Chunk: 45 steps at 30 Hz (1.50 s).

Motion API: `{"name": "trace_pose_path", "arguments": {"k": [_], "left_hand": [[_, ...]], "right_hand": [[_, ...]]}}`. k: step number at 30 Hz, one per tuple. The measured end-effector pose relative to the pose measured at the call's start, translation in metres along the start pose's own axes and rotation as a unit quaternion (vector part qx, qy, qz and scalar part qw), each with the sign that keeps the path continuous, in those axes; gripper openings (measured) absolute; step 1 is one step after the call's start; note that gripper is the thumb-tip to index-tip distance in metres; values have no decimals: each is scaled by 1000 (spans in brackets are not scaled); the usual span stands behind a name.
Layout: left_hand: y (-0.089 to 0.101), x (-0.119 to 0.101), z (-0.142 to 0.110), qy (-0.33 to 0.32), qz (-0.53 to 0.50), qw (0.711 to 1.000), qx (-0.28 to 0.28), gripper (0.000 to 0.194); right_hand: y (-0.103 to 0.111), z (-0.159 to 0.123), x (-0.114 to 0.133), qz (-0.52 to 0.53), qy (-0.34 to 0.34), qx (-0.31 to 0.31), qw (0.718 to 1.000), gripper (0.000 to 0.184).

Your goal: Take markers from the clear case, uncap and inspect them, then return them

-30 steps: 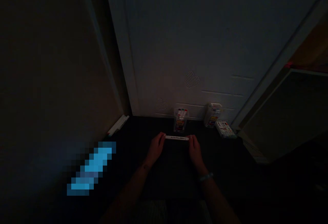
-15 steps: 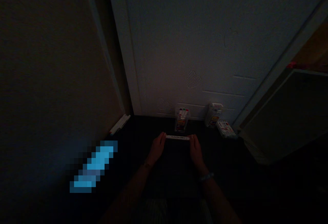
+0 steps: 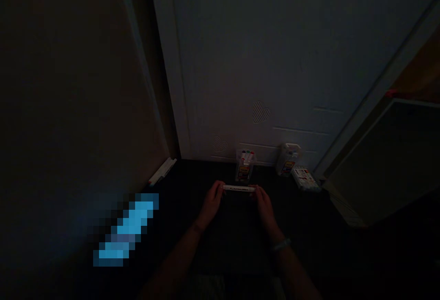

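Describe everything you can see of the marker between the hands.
The marker is slim, straight and white, plastic by its look, with dark lettering along its side, too blurred to read. It lies crosswise and nearly level, the left hand gripping one end and the right hand the other, hiding its tips. It shows against the dark table; contact there is unclear.

Very dim light, near-black lower right, pixelated blue patch (image 3: 133, 222)

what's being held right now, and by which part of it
A white marker, held level by its two ends: left hand on one, right hand on the other.
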<state>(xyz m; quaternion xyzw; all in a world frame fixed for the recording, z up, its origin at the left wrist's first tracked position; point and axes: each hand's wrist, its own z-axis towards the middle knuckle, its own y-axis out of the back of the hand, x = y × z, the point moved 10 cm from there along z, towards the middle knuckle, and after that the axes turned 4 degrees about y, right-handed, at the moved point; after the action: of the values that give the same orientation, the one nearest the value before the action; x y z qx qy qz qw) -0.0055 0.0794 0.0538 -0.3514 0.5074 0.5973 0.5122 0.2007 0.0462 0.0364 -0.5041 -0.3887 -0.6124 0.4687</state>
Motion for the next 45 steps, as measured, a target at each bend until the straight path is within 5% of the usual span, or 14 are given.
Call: {"name": "trace_pose_path", "arguments": {"k": [9, 26, 45], "left_hand": [[8, 0, 0, 7, 4, 1000, -26, 33], [0, -1, -2, 12, 17, 1000, 11, 37], [1, -1, 1, 10, -8, 1000, 1, 35]], "right_hand": [[-6, -6, 11, -104, 79, 15, 991, 39], [6, -8, 13, -141, 59, -27, 988, 48], [20, 0, -15, -43, -10, -60, 997, 43]]}}
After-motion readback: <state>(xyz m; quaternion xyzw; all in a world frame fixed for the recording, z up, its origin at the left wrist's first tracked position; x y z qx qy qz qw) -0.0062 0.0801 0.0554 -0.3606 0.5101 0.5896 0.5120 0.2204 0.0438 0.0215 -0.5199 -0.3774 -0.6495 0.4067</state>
